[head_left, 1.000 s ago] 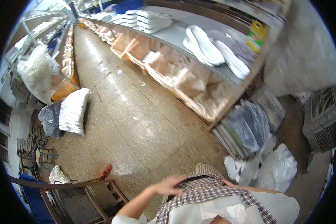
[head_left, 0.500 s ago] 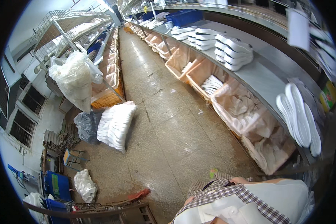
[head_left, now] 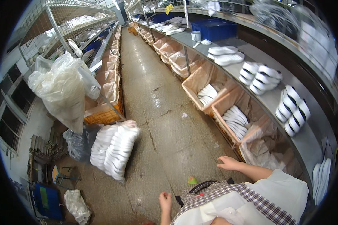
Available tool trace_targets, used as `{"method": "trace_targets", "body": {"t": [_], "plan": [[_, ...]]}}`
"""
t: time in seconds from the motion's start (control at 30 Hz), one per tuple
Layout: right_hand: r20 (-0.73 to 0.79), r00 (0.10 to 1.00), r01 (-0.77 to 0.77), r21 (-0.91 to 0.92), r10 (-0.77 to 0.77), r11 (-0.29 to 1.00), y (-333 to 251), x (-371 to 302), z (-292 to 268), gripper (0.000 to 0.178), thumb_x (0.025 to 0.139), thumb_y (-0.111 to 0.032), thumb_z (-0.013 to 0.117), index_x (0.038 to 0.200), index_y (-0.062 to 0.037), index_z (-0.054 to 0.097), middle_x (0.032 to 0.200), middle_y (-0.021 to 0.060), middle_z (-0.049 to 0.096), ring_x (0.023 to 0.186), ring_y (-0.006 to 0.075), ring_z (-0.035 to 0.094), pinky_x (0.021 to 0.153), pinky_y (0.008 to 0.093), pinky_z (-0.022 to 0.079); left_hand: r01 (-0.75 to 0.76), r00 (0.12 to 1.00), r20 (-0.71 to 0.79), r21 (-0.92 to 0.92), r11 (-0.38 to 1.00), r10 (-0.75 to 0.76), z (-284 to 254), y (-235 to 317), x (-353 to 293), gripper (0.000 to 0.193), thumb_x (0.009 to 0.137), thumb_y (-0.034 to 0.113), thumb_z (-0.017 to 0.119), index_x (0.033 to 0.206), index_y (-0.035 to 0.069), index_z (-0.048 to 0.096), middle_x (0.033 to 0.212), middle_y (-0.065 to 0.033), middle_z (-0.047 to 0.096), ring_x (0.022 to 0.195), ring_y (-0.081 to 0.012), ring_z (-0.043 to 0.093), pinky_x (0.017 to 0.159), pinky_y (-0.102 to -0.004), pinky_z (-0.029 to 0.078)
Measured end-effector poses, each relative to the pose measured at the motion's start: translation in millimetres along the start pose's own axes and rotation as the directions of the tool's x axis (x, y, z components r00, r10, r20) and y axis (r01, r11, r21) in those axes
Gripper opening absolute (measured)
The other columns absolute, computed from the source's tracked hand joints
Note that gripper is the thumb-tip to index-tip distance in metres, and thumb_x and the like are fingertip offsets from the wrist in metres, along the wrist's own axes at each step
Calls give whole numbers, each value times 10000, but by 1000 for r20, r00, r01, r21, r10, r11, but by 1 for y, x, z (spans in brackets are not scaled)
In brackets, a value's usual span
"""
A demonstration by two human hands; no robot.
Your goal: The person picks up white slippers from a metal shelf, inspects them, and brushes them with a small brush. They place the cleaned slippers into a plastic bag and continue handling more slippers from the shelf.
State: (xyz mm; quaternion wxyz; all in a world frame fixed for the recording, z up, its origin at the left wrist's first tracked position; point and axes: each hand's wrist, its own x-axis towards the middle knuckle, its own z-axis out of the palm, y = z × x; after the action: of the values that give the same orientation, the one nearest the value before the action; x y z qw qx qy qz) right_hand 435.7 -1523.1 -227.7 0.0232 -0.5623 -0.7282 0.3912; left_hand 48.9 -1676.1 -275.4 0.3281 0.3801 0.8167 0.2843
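Both hands are off every piece of stock; the right hand [head_left: 229, 164] is spread, fingers reaching forward and a little bent, with nothing visible in it; the left hand [head_left: 165, 200] hangs low beside the checked apron [head_left: 225, 193], its fingers loosely curled, and I cannot tell whether they close on anything small. The nearest crate [head_left: 256, 150] stands just beside the right forearm, under the edge of the table [head_left: 310, 144], with crumpled pale lining inside; in the second crate [head_left: 218, 111], just beyond it, white soles [head_left: 234, 122] lie in a row. More soles stand on the table as a near stack [head_left: 293, 110] and a farther stack [head_left: 264, 78]; a big bagged bundle [head_left: 114, 148] rests on the floor to the left, apart from both hands.

The step in hand looks like a pause between handlings, with the body facing down the aisle [head_left: 157, 123]; a grasp from here would call for the right hand to reach past the crate rim or up to the table; the bundle, wide and probably floppy, would call for both hands.
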Motion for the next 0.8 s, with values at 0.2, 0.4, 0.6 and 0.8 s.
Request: {"method": "trace_targets", "body": {"t": [0.2,0.4,0.6,0.8], "plan": [[171,984,-36,-28,41,999,-18,146,-71,416,827,-374,598,1093,-55,589,1072,162,614,985,305,584,816,397,460,-277,949,173,48,960,265,-62,146,245,304,821,205,641,1030,-7,581,913,-148,640,825,-252,629,756,-337,489],[129,966,-248,196,225,949,4,306,-99,371,813,-344,609,1033,-47,632,970,149,657,909,277,625,780,384,485,-577,760,427,99,811,490,-29,289,462,336,836,224,631,1082,3,570,935,-169,637,864,-280,636,758,-353,494],[-112,991,-57,145,74,988,-38,563,-225,238,801,-263,580,895,-50,632,856,167,650,795,327,628,700,442,486,-441,694,675,124,889,250,-22,364,633,397,843,217,643,1153,-11,543,973,-177,640,871,-255,637,765,-337,501],[-263,949,227,202,-170,953,-139,786,-386,254,842,-233,570,1002,-39,606,951,157,642,892,312,614,770,398,477,-179,835,547,170,969,59,-48,365,800,425,828,214,658,1179,5,543,984,-174,651,887,-240,628,792,-333,494]]}}
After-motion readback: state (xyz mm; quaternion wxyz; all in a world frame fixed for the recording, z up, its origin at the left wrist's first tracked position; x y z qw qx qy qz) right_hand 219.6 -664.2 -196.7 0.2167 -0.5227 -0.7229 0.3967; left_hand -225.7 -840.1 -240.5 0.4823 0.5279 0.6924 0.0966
